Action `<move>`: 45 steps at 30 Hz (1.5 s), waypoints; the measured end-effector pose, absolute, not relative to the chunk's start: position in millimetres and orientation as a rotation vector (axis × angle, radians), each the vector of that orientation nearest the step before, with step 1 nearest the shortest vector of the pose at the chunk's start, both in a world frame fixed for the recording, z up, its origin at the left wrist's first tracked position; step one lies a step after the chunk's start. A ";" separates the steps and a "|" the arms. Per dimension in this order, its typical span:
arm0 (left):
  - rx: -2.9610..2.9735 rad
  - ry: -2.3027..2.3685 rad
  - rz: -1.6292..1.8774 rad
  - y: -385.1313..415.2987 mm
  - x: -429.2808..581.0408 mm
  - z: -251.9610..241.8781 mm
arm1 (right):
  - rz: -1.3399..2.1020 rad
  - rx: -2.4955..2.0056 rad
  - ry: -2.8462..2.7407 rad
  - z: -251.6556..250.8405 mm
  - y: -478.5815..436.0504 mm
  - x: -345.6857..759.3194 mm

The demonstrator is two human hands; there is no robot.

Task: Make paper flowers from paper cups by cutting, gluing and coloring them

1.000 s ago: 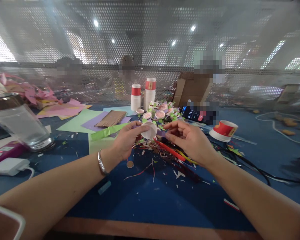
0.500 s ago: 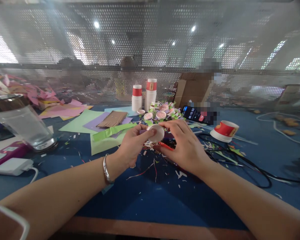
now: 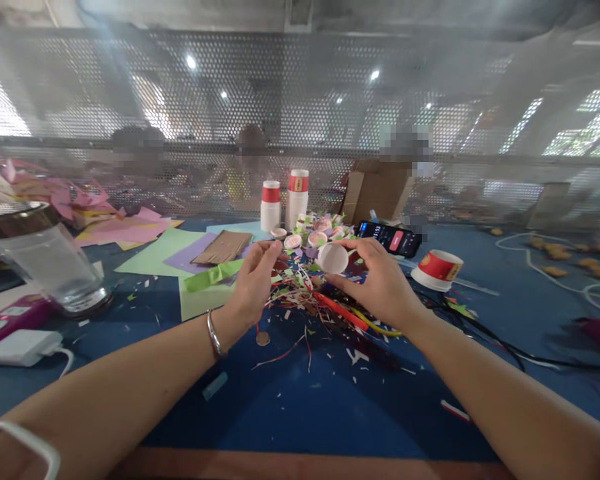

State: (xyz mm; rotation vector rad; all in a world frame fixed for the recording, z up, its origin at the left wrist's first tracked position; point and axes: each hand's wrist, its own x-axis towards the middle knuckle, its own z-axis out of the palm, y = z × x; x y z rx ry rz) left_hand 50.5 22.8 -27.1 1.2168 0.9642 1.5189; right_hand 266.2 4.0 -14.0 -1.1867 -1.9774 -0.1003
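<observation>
My right hand (image 3: 383, 283) pinches a small white cut-down paper cup (image 3: 333, 258) between thumb and fingers, its hollow side turned towards me, above a heap of paper scraps (image 3: 310, 303). Just to the left, my left hand (image 3: 253, 287), with a silver bangle on the wrist, has its fingertips pressed together near the cup. What they hold is too small to make out. Behind the hands lies a cluster of small finished cup flowers with green leaves (image 3: 317, 233).
Two stacks of red-and-white paper cups (image 3: 285, 200) stand at the back, with a phone (image 3: 390, 237) and an overturned cup (image 3: 437, 270) to the right. Coloured paper sheets (image 3: 160, 250) and a glass (image 3: 47, 260) sit left. Cables (image 3: 480, 333) trail right. People sit behind a mesh screen.
The white cup has passed from my left hand to my right hand and moved right. My left hand has let go and drawn slightly away.
</observation>
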 end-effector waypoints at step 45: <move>2.308 0.952 1.089 -13.9 37.8 -6.8 | 0.239 -1.759 -2.001 9.5 21.4 350.9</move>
